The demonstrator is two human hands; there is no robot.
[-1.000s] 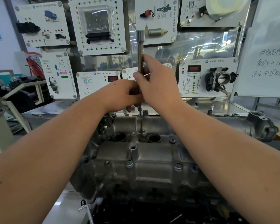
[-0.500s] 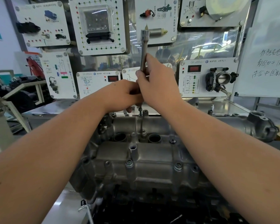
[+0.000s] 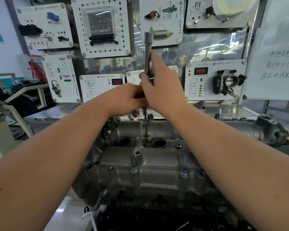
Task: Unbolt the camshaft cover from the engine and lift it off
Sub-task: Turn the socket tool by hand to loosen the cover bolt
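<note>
Stood across the middle on the steel desk (image 3: pixel 57 112), grey and ribbed: camshaft cover (image 3: pixel 148 157), still seated on the engine (image 3: pixel 157 194), two round wells open near its far edge, bolts showing along the near edge; behind, upright, white display boards (image 3: pixel 103 27). Reached over the cover's far edge, both forearms meeting; right hand (image 3: pixel 163 90) curled round the shaft of a long socket wrench (image 3: pixel 147 52) held nearly upright; left hand (image 3: pixel 123 99) closed low around the same tool, just beside the right; below them, a bolt (image 3: pixel 145 115), tip at the cover's far rim.
</note>
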